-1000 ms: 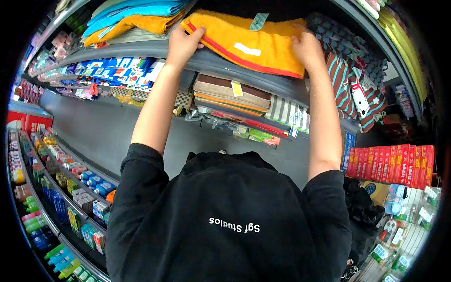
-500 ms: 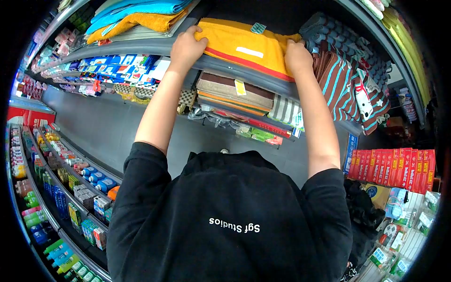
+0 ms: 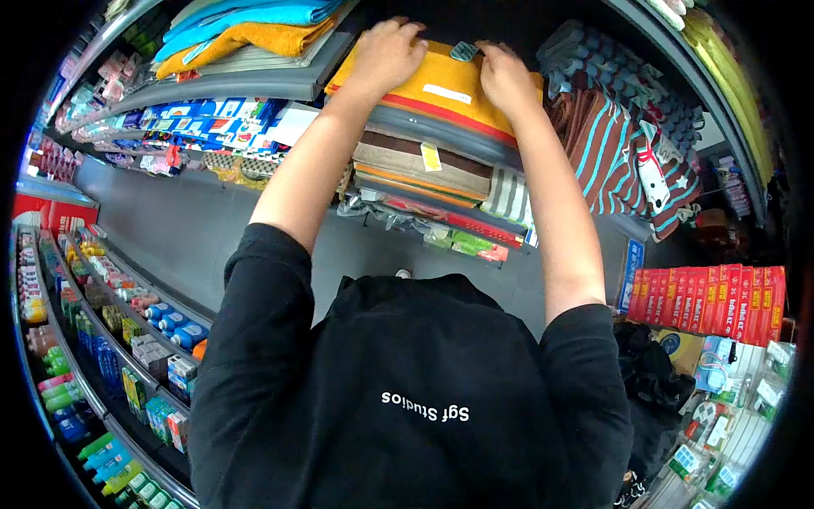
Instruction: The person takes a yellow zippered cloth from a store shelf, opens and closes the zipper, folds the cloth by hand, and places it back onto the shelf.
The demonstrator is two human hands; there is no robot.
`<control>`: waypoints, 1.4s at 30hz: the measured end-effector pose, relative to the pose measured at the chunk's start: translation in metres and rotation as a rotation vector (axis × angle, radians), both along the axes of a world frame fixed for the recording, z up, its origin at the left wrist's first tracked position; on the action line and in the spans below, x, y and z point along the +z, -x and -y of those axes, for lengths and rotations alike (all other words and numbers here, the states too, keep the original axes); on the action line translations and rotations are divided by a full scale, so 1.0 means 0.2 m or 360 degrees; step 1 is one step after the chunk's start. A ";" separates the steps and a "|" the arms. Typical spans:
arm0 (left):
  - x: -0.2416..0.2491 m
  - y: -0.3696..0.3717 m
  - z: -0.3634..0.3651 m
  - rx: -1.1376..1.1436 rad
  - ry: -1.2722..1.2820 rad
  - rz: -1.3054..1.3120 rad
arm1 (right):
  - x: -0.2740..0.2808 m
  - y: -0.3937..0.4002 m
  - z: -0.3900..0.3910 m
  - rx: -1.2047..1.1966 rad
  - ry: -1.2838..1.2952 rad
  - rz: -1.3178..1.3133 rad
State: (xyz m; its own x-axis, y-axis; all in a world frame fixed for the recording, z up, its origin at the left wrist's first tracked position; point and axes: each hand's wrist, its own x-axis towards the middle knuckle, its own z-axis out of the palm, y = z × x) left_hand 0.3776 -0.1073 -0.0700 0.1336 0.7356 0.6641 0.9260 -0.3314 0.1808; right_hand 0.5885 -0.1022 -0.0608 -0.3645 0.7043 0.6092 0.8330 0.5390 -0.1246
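Observation:
A folded yellow towel [image 3: 441, 72] with a red edge, a white label and a green tag lies on the upper shelf. My left hand [image 3: 390, 56] rests over its left part, fingers apart and reaching to the far edge. On the right part lies my right hand [image 3: 509, 78], its fingers spread near the green tag. Neither hand grips the cloth. Striped brown and blue towels [image 3: 606, 153] sit right beside the yellow one.
Blue and orange towels [image 3: 246, 38] lie at the upper left. Folded brown towels [image 3: 424, 161] fill the shelf below. Bottles and boxes line a curved shelf [image 3: 110, 399] at the left. Red boxes [image 3: 708, 301] stand at the right, above hanging packets [image 3: 721, 424].
Both hands have let go of the towel's front corners and moved inward and farther back over it. The towel's left end now lies flatter and farther left.

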 end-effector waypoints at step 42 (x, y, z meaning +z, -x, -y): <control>-0.16 0.90 0.91 -0.0334 0.0805 0.0936 | 0.15 0.47 0.49 -0.0133 0.0666 -0.0723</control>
